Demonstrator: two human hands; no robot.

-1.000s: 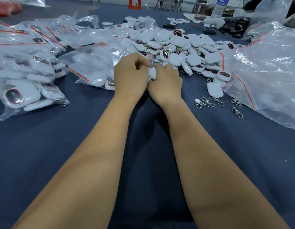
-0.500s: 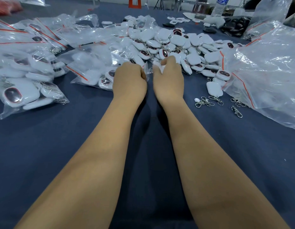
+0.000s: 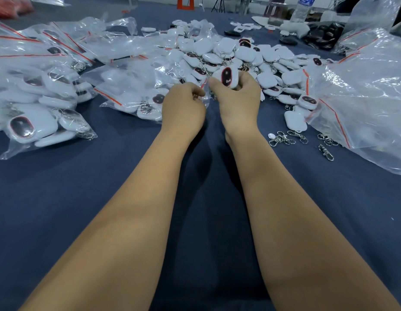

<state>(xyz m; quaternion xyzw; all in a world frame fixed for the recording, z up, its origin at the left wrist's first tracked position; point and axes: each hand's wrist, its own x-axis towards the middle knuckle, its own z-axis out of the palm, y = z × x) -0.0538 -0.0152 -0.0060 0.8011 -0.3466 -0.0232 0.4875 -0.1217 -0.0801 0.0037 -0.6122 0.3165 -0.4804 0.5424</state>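
– Navy cloth [image 3: 60, 209] lies nearest, with both bare forearms stretched over it. What do the hands have?

– The right hand [image 3: 237, 102] has its thumb and fingers curled round 1 white fob [image 3: 227, 77], held at the near edge of the loose pile.

– How does that fob look?

– It is glossy white plastic, a rounded square, with a dark oval face ringed in red turned toward the camera. Small pale marks show on the oval, too blurred to read. The thumb lies along its left edge and the fingers wrap its right side and underside.

– And the left hand?

– The left hand [image 3: 183, 108] sits just beside the right and a little nearer. Its fingers are curled inward, with the thumb tip against the forefinger. A scrap of clear film [image 3: 206, 98] with a red strip lies between the 2 hands, right at the left fingertips. I cannot tell whether it is pinched.

– What lies around them?

– To the right, metal clips [image 3: 282, 138] lie loose on the cloth, just beside a large crumpled clear bag [image 3: 363, 97]. To the left lie sealed bags of fobs [image 3: 33, 129] with red strips. Behind the hands is the loose pile of fobs [image 3: 240, 52], some face up and most showing plain white backs.

– Farthest off?

– A heap of black pieces [image 3: 323, 34] and a clear bottle [image 3: 304, 7].
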